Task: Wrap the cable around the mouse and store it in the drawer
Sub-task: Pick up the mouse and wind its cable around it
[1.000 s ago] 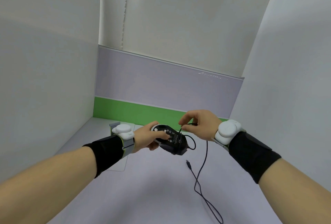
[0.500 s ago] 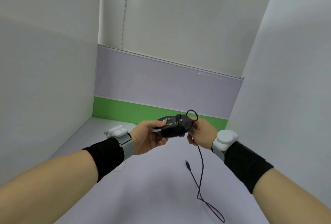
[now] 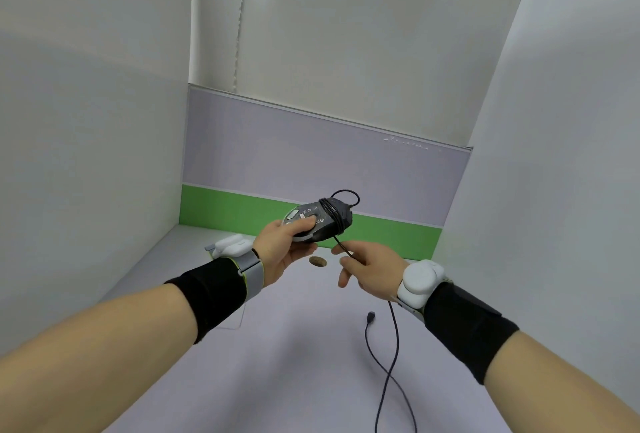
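My left hand (image 3: pixel 282 247) holds a black wired mouse (image 3: pixel 320 218) above the desk, underside facing me, thumb pressed on its base. A few turns of black cable (image 3: pixel 393 335) circle the mouse's front end, with a small loop sticking up behind it. Below and to the right of the mouse, my right hand (image 3: pixel 369 268) pinches the cable between its fingers. The remaining cable trails under my right wrist and snakes over the desk, its plug (image 3: pixel 371 317) lying on the surface. No drawer is in view.
The pale lilac desk (image 3: pixel 277 363) is boxed in by white walls left and right and a lilac and green partition (image 3: pixel 242 211) behind. A small brown round spot (image 3: pixel 318 261) lies on the desk below the mouse. Both wrists carry white trackers and black bands.
My left hand has raised the mouse higher. My right hand has come out from beside the mouse and dropped below it, drawing the cable down. The plug has shifted slightly on the desk.
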